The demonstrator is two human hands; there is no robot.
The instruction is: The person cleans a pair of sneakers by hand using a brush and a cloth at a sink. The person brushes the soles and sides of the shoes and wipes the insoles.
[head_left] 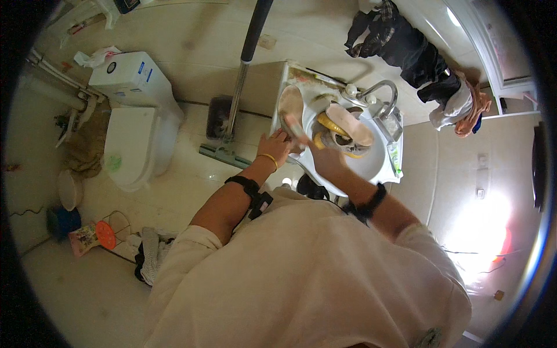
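At the left side of a white washbasin (380,152), my left hand (276,147) is closed on the near end of a beige insole (290,101). My right hand (328,161) is closed just right of it, over the basin's front rim. A blurred, pale, handle-like shape reaches from the right fingers toward the insole; its kind cannot be made out. Inside the basin lie a second beige insole (350,125) and grey shoes with yellow soles (331,125), partly covered by that insole.
A curved tap (387,87) rises behind the basin, and a green-and-white tube (395,159) lies on its right edge. Left of the basin stand a long-handled squeegee (237,95), a dark bin (218,118) and a toilet (132,145). Dark clothes (409,55) hang at back right.
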